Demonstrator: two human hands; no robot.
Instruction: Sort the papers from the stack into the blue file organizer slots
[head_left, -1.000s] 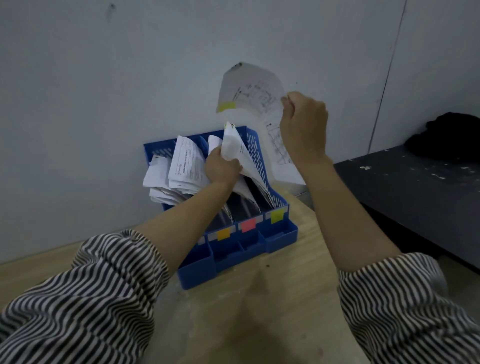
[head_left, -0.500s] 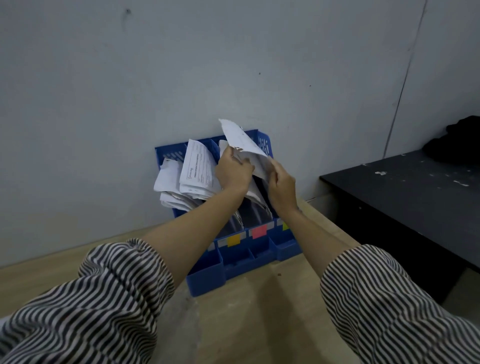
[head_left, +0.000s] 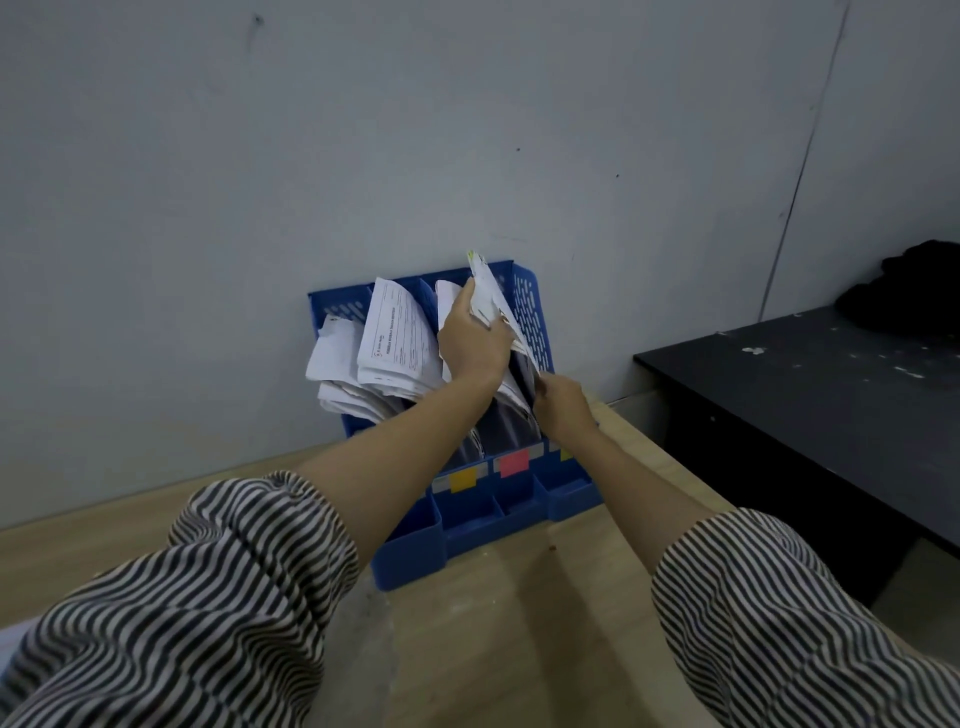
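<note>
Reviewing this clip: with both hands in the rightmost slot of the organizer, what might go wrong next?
1. The left hand grips the papers bent aside; letting go early could pinch or crumple the sheet that the right hand feeds in.
2. Sheets in the left slots already sag over the blue organizer edge; a nudge from the forearm might spill them.

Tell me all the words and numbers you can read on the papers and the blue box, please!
Printed form in the blue file organizer: it has a heading and lines of print, too small and blurred to read.
Paper that the left hand grips: marks too blurred to read.
Yellow tab and pink tab on the organizer's front: no writing visible.
</note>
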